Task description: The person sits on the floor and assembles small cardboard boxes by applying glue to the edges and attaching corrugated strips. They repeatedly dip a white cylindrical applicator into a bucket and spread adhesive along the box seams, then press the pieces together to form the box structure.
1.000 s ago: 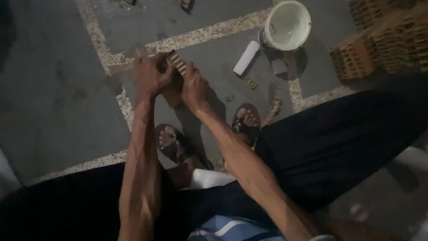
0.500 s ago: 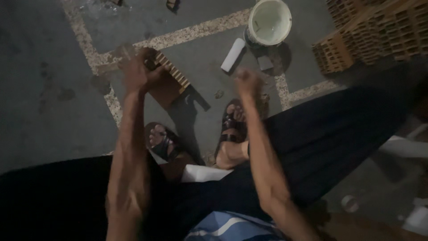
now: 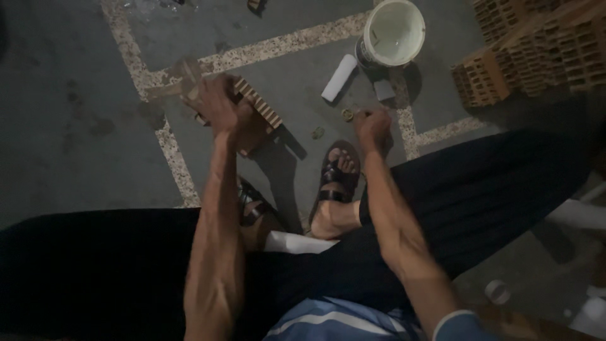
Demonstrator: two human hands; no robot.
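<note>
1. Head view, the change: one second ago both hands were together on the ridged wooden block (image 3: 255, 117); now the right hand (image 3: 372, 126) has left it and is lowered near the floor, just above the right sandal (image 3: 338, 173); the left hand (image 3: 218, 107) alone carries the block.

2. Head view, the meaning: I judge the block is now supported by one hand only, so the right hand is free for the small things near it on the floor; a small round thing (image 3: 348, 114) lies just beside it.

3. Head view, the fingers: the left fingers are wrapped around the upper end of the block; the right fingers look curled together, but whether they pinch something I cannot tell, the picture is dark.

4. Head view, the direction: the long axis of the block runs diagonally, from upper left to lower right; its ridged face looks up and to the right, toward the white bucket (image 3: 391, 31); it is held above the speckled strip of the floor (image 3: 284, 44), over its corner.
</note>
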